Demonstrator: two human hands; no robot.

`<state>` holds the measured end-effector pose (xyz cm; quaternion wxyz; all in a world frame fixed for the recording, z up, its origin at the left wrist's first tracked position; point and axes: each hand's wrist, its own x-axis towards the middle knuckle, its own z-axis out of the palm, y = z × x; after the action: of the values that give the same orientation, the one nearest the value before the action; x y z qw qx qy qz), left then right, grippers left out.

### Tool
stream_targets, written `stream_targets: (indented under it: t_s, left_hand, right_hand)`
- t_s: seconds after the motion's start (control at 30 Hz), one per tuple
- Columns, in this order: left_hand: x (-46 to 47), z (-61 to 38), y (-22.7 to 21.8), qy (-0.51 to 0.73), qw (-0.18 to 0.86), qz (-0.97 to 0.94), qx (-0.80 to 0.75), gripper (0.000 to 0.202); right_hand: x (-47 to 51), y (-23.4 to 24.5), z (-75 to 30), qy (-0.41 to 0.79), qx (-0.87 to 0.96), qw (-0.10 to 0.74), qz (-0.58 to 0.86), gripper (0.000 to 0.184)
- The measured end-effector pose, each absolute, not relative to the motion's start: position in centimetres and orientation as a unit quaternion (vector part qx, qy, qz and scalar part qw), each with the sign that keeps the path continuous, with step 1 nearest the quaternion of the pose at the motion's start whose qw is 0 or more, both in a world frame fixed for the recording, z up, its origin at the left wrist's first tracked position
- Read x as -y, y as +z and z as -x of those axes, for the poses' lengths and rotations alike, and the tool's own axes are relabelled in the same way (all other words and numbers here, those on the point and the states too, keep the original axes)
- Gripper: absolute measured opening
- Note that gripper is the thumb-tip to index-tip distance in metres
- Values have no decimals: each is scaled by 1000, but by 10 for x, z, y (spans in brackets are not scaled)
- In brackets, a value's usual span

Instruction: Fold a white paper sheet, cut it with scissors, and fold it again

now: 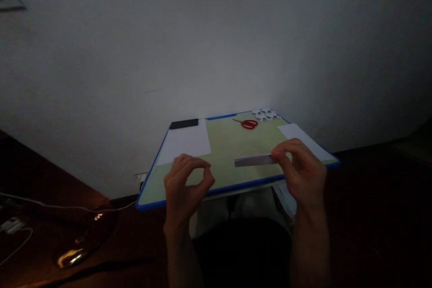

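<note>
In the head view my right hand (pixel 300 171) pinches one end of a folded white paper strip (pixel 254 160) between thumb and fingers. The strip points left, held above the front part of a pale green table with a blue rim (pixel 222 141). My left hand (pixel 187 184) is apart from the strip's free end, its thumb and forefinger curled into a ring with the tips together. Nothing shows between those tips. Beyond the hands lie red-handled scissors (pixel 249 124) and a cluster of small folded white paper pieces (pixel 265 114).
White paper sheets lie on the left (pixel 185 141) and right (pixel 305 141) of the table. A dark flat object (pixel 184 123) rests at the back left. Behind the table stands a pale wall (pixel 216 40). A white cable (pixel 77 207) runs at the lower left.
</note>
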<state>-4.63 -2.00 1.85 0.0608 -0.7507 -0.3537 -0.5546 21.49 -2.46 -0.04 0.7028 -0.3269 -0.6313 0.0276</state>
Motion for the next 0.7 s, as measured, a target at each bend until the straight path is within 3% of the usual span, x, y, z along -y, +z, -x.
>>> stream_targets:
  t_s: [0.17, 0.33, 0.53, 0.7]
  left_hand:
    - [21, 59, 14, -607, -29, 701, 374, 13]
    - [24, 29, 14, -601, -135, 742, 265, 28]
    - [23, 18, 13, -627, -137, 731, 233, 22]
    - [24, 19, 18, -564, -57, 780, 265, 20]
  right_hand:
    - [25, -2, -221, 30, 595, 737, 320, 15]
    - [24, 1, -203, 89, 623, 723, 284, 15]
    - [19, -3, -198, 135, 656, 688, 281, 13]
    - [25, 2, -199, 95, 724, 611, 306, 18]
